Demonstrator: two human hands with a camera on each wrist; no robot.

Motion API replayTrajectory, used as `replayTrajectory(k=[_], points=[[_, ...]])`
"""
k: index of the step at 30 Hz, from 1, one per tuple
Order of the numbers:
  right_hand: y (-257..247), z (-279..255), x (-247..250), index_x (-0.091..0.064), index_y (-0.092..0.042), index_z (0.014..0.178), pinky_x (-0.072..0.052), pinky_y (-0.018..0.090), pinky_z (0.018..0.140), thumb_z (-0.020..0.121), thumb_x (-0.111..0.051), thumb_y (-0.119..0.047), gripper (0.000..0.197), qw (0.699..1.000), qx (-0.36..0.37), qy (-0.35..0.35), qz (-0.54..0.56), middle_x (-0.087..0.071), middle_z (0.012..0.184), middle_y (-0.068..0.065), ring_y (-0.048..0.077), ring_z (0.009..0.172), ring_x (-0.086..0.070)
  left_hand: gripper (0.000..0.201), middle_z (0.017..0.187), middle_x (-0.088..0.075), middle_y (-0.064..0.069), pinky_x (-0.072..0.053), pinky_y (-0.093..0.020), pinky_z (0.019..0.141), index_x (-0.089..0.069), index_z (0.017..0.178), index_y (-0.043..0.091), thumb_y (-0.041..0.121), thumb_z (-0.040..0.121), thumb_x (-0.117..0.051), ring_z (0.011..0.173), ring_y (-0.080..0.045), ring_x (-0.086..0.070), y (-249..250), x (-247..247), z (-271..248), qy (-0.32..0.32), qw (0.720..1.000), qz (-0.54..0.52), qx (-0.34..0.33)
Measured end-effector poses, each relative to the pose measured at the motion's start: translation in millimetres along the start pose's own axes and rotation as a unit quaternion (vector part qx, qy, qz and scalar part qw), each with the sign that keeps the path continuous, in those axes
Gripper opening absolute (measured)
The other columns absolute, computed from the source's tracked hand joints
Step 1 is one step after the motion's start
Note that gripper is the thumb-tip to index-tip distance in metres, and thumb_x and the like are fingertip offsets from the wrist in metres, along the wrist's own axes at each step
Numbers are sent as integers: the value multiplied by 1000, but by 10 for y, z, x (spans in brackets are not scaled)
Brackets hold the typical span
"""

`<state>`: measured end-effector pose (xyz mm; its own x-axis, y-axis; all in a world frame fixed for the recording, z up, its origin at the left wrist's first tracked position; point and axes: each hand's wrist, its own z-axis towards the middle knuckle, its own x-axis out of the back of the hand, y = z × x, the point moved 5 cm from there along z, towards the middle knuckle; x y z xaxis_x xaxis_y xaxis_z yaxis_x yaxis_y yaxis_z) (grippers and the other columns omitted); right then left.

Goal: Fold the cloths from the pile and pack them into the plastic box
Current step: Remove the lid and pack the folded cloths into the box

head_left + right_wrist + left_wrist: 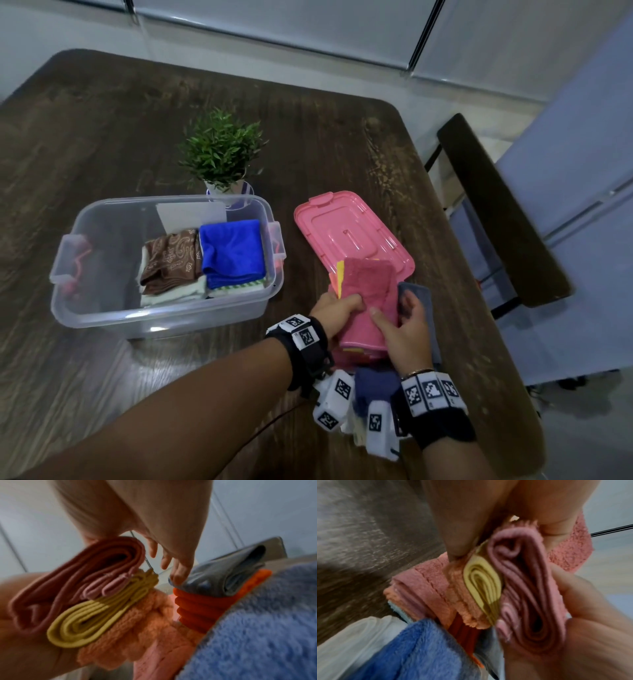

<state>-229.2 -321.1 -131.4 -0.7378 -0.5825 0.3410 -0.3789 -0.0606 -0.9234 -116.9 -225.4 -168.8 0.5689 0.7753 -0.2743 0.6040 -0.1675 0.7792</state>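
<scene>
- The left hand (337,310) grips the left side of a folded bundle of cloths, fingers curled over its top and thumb underneath; the wrist views show the bundle as layers: a dusty-pink cloth (529,599), a yellow cloth (482,586) and a fluffy peach cloth (137,628) pressed together
- The right hand (404,329) closes on the bundle's right side, thumb lying across the pink top (368,301), fingers curled down behind it; so both hands grasp the same stack
- Just beside and under the hands lies the rest of the pile: a grey cloth (228,574) on an orange cloth (202,608), with a fluffy blue cloth (257,628) nearest the body
- The bundle's long axis runs away from the person, its far end overlapping the pink lid (349,236) on the worktop (137,120)
- The plastic box (102,308) stands to the left of the hands, nearer the left arm; it holds a brown patterned cloth (171,260) and a bright blue cloth (233,250) in its right half; its left half shows free floor
- Judged from this, the carry goes leftward over the box's near-right rim; the stack may splay if either grip slackens
- A potted plant (222,150) stands behind the box
</scene>
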Motion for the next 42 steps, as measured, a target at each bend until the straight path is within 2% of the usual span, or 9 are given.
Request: replayTrajectory(k=[3, 6, 10, 15, 19, 23, 26, 32, 42], points=[[15, -37, -104, -64, -18, 121, -54, 49, 94, 47, -94, -51, 86, 983, -67, -65, 160, -73, 112, 8, 27, 102, -70, 39, 76, -66, -11, -56, -40, 71, -66, 85, 13, 24, 49, -64, 70, -27, -64, 105, -114, -148, -29, 999, -4, -14], [37, -47, -92, -67, -14, 117, -54, 48, 91, 37, -96, -56, 95, 972, -67, -41, 220, -73, 111, 14, 33, 101, -70, 56, 100, -63, -11, -50, -54, 94, -66, 97, 23, 41, 45, -61, 95, -28, -59, 220, -191, -259, -44, 998, 27, -41], [-101, -71, -45, -64, -12, 122, -55, 45, 87, 64, -87, -32, 66, 956, -38, -47, 286, -70, 115, 18, 34, 102, -69, 96, 118, -62, -8, -53, -40, 92, -42, 135, 20, 40, 48, -78, 104, -24, -64, 252, -147, -312, -85, 995, -21, -40], [-399, -142, -266, -61, -15, 123, -57, 29, 79, 65, -86, -45, 69, 958, -3, -108, 265, -72, 112, 8, 19, 99, -70, 56, 108, -71, -11, -55, -34, 89, -63, 114, 10, 23, 64, -83, 97, -22, -69, 566, 29, -488, -158, 982, -18, -107], [-759, -238, -658, -54, -10, 119, -53, 19, 64, 92, -47, 7, 33, 952, -20, -167, 258, -71, 85, -2, 3, 73, -69, 54, 117, -68, -15, -49, -48, 101, -55, 124, 11, 9, 76, -79, 111, -30, -65, 1030, 464, -643, -97, 968, 51, -225], [-1141, -318, -1155, -51, -23, 132, -57, 31, 80, 76, -54, 2, 61, 923, -7, -250, 291, -70, 111, 3, 18, 102, -68, 56, 111, -70, -11, -57, -43, 90, -50, 125, 10, 3, 76, -76, 101, -25, -69, 1662, 1151, -801, -13, 950, 132, -283], [-1230, -262, -1457, -45, -33, 136, -39, 42, 110, 77, -62, -12, 64, 975, 101, -193, 52, -48, 138, 1, 21, 128, -46, 46, 108, -70, -10, -58, -36, 85, -54, 119, 11, -1, 79, -73, 97, -21, -69, 2035, 1741, -871, 66, 932, 214, -283], [-982, -186, -2129, -3, -38, 155, -37, 42, 109, 92, -60, -16, 88, 932, 108, -229, -258, 1, 162, -2, 30, 141, -32, 48, 105, -62, -6, -48, -33, 78, -51, 116, 7, 32, 81, -73, 92, -23, -59, 2036, 2859, -676, 252, 846, 458, -104], [-935, -215, -2181, 7, -45, 153, -26, 44, 109, 88, -48, -19, 88, 933, 45, -244, -261, -1, 158, -14, 33, 141, -22, 55, 103, -53, -2, -41, -28, 73, -47, 122, 13, 29, 78, -76, 91, -22, -54, 1385, 1954, -223, -93, 626, 774, 12]])
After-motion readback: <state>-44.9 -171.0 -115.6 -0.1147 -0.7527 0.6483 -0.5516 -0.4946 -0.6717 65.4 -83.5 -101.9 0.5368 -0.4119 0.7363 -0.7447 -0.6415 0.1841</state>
